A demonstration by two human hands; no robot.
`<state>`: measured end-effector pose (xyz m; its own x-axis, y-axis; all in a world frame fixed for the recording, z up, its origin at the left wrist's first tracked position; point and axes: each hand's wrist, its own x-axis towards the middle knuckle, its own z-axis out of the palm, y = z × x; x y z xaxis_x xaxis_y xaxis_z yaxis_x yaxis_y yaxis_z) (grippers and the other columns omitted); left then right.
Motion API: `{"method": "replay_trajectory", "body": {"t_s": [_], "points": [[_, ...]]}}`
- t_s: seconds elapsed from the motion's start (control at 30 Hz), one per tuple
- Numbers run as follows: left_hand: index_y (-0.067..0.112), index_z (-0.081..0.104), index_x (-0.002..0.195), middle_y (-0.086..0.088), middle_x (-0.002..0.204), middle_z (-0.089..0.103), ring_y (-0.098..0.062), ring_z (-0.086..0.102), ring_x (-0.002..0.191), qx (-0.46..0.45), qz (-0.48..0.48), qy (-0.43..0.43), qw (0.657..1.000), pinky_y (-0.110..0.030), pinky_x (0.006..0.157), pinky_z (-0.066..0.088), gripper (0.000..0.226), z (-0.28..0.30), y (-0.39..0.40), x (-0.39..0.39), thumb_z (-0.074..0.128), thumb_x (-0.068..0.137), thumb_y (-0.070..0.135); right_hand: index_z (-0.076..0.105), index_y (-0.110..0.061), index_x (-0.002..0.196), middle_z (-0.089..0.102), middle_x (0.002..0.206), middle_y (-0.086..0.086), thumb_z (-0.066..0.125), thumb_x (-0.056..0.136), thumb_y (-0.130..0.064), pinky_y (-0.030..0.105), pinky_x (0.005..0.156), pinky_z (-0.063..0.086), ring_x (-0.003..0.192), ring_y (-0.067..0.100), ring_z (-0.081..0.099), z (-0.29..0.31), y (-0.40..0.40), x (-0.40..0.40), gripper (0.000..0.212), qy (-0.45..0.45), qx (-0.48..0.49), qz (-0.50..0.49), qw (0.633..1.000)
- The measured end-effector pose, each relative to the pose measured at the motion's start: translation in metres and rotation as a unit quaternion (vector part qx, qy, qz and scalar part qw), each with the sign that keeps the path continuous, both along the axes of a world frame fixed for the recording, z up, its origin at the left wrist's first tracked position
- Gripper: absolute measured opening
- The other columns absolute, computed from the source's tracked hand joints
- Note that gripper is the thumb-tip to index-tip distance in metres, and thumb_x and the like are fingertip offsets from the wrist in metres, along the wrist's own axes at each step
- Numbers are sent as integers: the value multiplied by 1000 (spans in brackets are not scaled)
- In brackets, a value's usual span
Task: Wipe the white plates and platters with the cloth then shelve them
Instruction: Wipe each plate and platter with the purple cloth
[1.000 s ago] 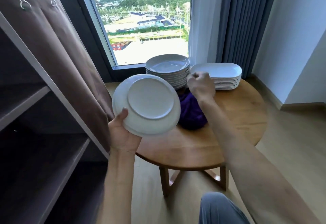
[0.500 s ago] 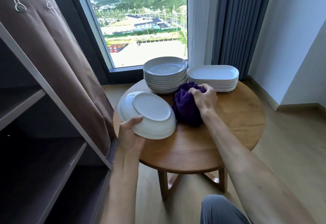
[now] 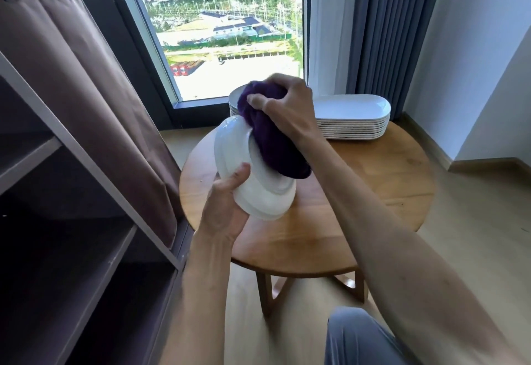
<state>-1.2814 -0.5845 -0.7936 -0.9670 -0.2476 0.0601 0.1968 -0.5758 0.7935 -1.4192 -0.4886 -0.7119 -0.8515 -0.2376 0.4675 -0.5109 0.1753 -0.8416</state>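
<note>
nearest the camera, a white plate (image 3: 253,175) is held up on edge above the table (image 3: 359,192) by the left hand (image 3: 227,206), whose thumb is pressed on the outer rim while the curled fingers are wrapped round behind; the grip is probably chosen so that the underside is turned toward the other hand and left free for wiping. the purple cloth (image 3: 273,138) is bunched in the right hand (image 3: 283,106), with the fingers curled round the wad, and is pressed against the plate's base ring and upper rim, so the wiping step seems to be under way. the plate is kept off the table, apparently so both faces can be reached by turning it.

farther back on the table, a stack of round plates (image 3: 234,103) is mostly hidden behind the cloth and hand, so its height cannot be judged well. just beside it, a stack of oblong platters (image 3: 350,117) is set near the window (image 3: 230,28); both stacks appear to be waiting their turn. to the left, the dark shelf unit (image 3: 71,192) is seen open, its shelves close enough for the wiped plate to be passed across.
</note>
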Motion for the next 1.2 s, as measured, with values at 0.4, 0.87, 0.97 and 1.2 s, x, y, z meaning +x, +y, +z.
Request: {"method": "replay_trajectory", "body": {"t_s": [0.4,0.87,0.97,1.2], "points": [[25,69,133,-5,137,66,-23,61,130,73,32,78,994,-40,107,50,60,0,6,-4,20,110,50,62,-12,128,72,109,9,65,89,-10,37,90,55,96,21,68,-7,0,42,40,21,-49,250,967],[7,55,142,-19,134,62,-36,61,122,-21,33,55,998,-50,101,55,66,-9,13,2,67,77,6,76,-23,104,71,108,0,72,88,-37,40,96,54,103,18,65,12,-2,-18,21,-72,57,121,988],[4,52,145,-19,131,62,-37,61,121,-15,33,54,998,-49,97,57,71,-11,15,5,68,76,8,75,-25,105,72,109,-2,71,87,-47,41,96,56,102,17,67,-8,10,-30,29,-135,16,109,985],[12,57,143,-11,130,68,-31,65,121,-38,29,113,992,-44,92,58,67,-5,9,11,59,78,-6,74,-6,109,76,103,8,75,84,-50,38,87,56,94,25,72,-56,38,-33,50,-312,-151,117,931]]}}
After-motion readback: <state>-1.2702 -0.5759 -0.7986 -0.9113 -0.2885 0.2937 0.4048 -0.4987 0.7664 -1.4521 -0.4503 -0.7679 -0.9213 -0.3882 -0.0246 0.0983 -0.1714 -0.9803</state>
